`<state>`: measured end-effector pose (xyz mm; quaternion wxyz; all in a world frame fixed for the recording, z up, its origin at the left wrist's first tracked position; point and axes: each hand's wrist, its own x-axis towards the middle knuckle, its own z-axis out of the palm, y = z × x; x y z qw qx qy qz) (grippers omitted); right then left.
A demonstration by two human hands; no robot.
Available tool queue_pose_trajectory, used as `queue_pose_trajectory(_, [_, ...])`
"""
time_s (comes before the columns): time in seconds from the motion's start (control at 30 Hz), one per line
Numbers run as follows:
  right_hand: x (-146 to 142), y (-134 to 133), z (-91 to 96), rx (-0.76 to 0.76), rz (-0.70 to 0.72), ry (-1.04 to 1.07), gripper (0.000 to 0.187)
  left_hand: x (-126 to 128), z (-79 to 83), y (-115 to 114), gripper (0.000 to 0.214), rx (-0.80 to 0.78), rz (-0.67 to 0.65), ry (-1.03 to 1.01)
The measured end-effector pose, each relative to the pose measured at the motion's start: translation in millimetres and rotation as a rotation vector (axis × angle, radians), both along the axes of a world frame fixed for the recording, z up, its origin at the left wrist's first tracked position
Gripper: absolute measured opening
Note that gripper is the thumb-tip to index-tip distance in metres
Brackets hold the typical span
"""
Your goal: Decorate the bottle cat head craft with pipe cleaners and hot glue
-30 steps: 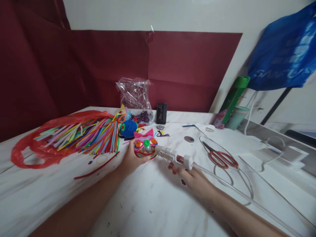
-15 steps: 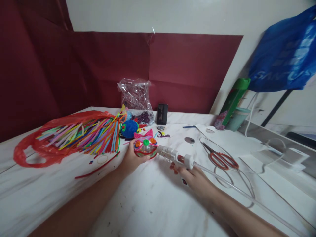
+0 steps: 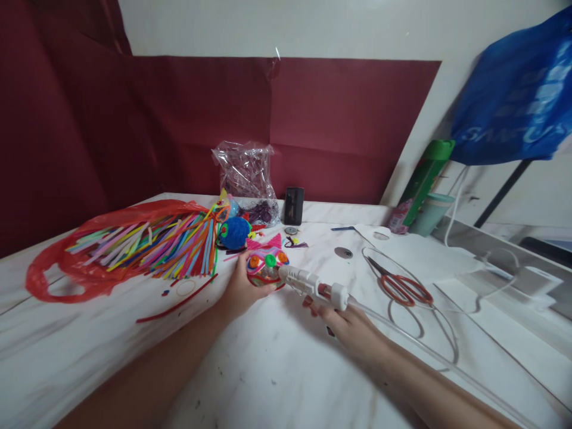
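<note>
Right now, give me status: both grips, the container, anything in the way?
Left grip holding cat-eared clear container. Right grip on glue gun, nozzle close to container's front, contact unclear. Nothing visible between; orange-handled scissors lie off right.

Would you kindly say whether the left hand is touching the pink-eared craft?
Touching: head view shows the left hand gripping the pink-eared craft, thumb in front.

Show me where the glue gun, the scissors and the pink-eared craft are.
Glue gun [image 3: 307, 280]: head view, white body.
Scissors [image 3: 388, 275]: head view, near the pivot.
Pink-eared craft [image 3: 270, 260]: head view, green round middle piece.
</note>
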<state>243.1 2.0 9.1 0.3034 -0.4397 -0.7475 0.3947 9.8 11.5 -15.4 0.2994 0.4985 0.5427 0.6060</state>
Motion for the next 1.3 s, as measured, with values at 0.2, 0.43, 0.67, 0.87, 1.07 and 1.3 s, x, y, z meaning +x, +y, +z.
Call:
queue_pose_trajectory(0.2, [1.6, -0.5, 3.7, 0.065, -0.01, -0.019, 0.026, -0.6, -0.4, 0.9, 0.085, -0.067, 0.01, 0.009])
queue_pose_trajectory(0.43, [2.9, 0.6, 2.1, 0.057, 0.003, -0.046, 0.028, -2.8, 1.5, 1.2, 0.085, -0.09, 0.001, -0.068])
queue_pose_trajectory(0.67, [0.0, 0.1, -1.1, 0.064, -0.018, -0.011, 0.026, -2.0, 3.1, 0.9, 0.086, -0.076, 0.002, -0.088])
queue_pose_trajectory(0.87, [-2.6, -4.1, 0.9, 0.06, -0.008, -0.013, 0.025, -3.6, -0.3, 4.3, 0.086, -0.08, 0.031, -0.045])
queue_pose_trajectory(1.07, [-3.6, -4.7, 1.3, 0.111, 0.004, -0.001, 0.025, -2.3, 0.0, 4.6, 0.087, -0.102, 0.05, -0.063])
queue_pose_trajectory(1.3, [-2.8, -5.7, 2.4, 0.086, 0.001, 0.004, 0.024, -2.7, 0.0, 4.3, 0.088, -0.09, 0.027, -0.068])
